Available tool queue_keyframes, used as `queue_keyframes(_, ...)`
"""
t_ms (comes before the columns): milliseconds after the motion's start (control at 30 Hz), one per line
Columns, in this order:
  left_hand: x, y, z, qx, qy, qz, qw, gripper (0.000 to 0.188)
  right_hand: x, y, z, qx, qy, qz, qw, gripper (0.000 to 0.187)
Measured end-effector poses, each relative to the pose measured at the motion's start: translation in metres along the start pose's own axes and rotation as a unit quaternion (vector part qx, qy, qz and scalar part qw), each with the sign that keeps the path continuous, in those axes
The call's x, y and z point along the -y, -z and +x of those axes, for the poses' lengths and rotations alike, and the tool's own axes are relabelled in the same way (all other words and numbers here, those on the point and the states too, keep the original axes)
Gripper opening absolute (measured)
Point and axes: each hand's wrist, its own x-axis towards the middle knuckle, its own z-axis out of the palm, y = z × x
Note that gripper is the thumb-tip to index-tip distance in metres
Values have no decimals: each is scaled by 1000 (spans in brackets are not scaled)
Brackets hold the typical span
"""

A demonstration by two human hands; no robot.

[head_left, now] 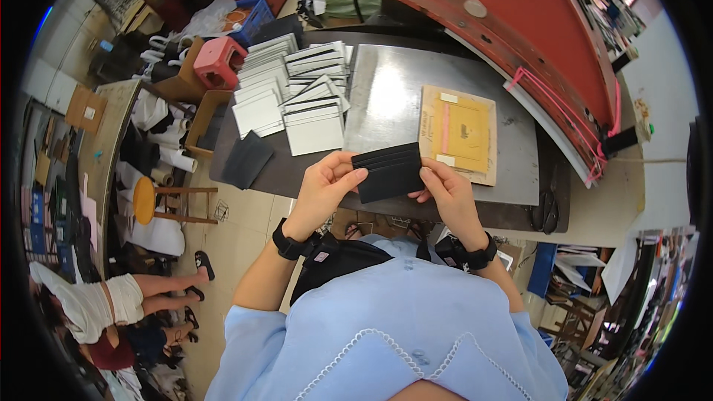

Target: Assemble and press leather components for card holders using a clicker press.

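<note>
A black card-slot panel, with several stepped slot edges across it, is held up in front of me over the table's near edge. My left hand pinches its left side between thumb and fingers. On its right side, my right hand grips it the same way, thumb in front. Just beyond it lies a yellow die board with a pink strip, on a metal plate. To the left are overlapping stacks of white, dark-edged panels and a few black pieces.
A big red machine with pink cord rises at the right. Black scissors lie at the table's right end. A red stool, a blue crate and a wooden stool stand left; other people are at lower left.
</note>
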Motion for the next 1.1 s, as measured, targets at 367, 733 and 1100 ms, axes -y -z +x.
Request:
queue_keyframes(367,26,155,-66,-381,-94,-13,919,41,-7,18,-7,2,-22,-40,999,26)
queue_keyframes(733,26,109,3,-325,-211,567,727,56,-3,16,-8,-6,0,-55,998,24)
queue_keyframes(1100,37,106,35,-298,-132,405,854,47,4,34,-22,-39,13,-56,998,23)
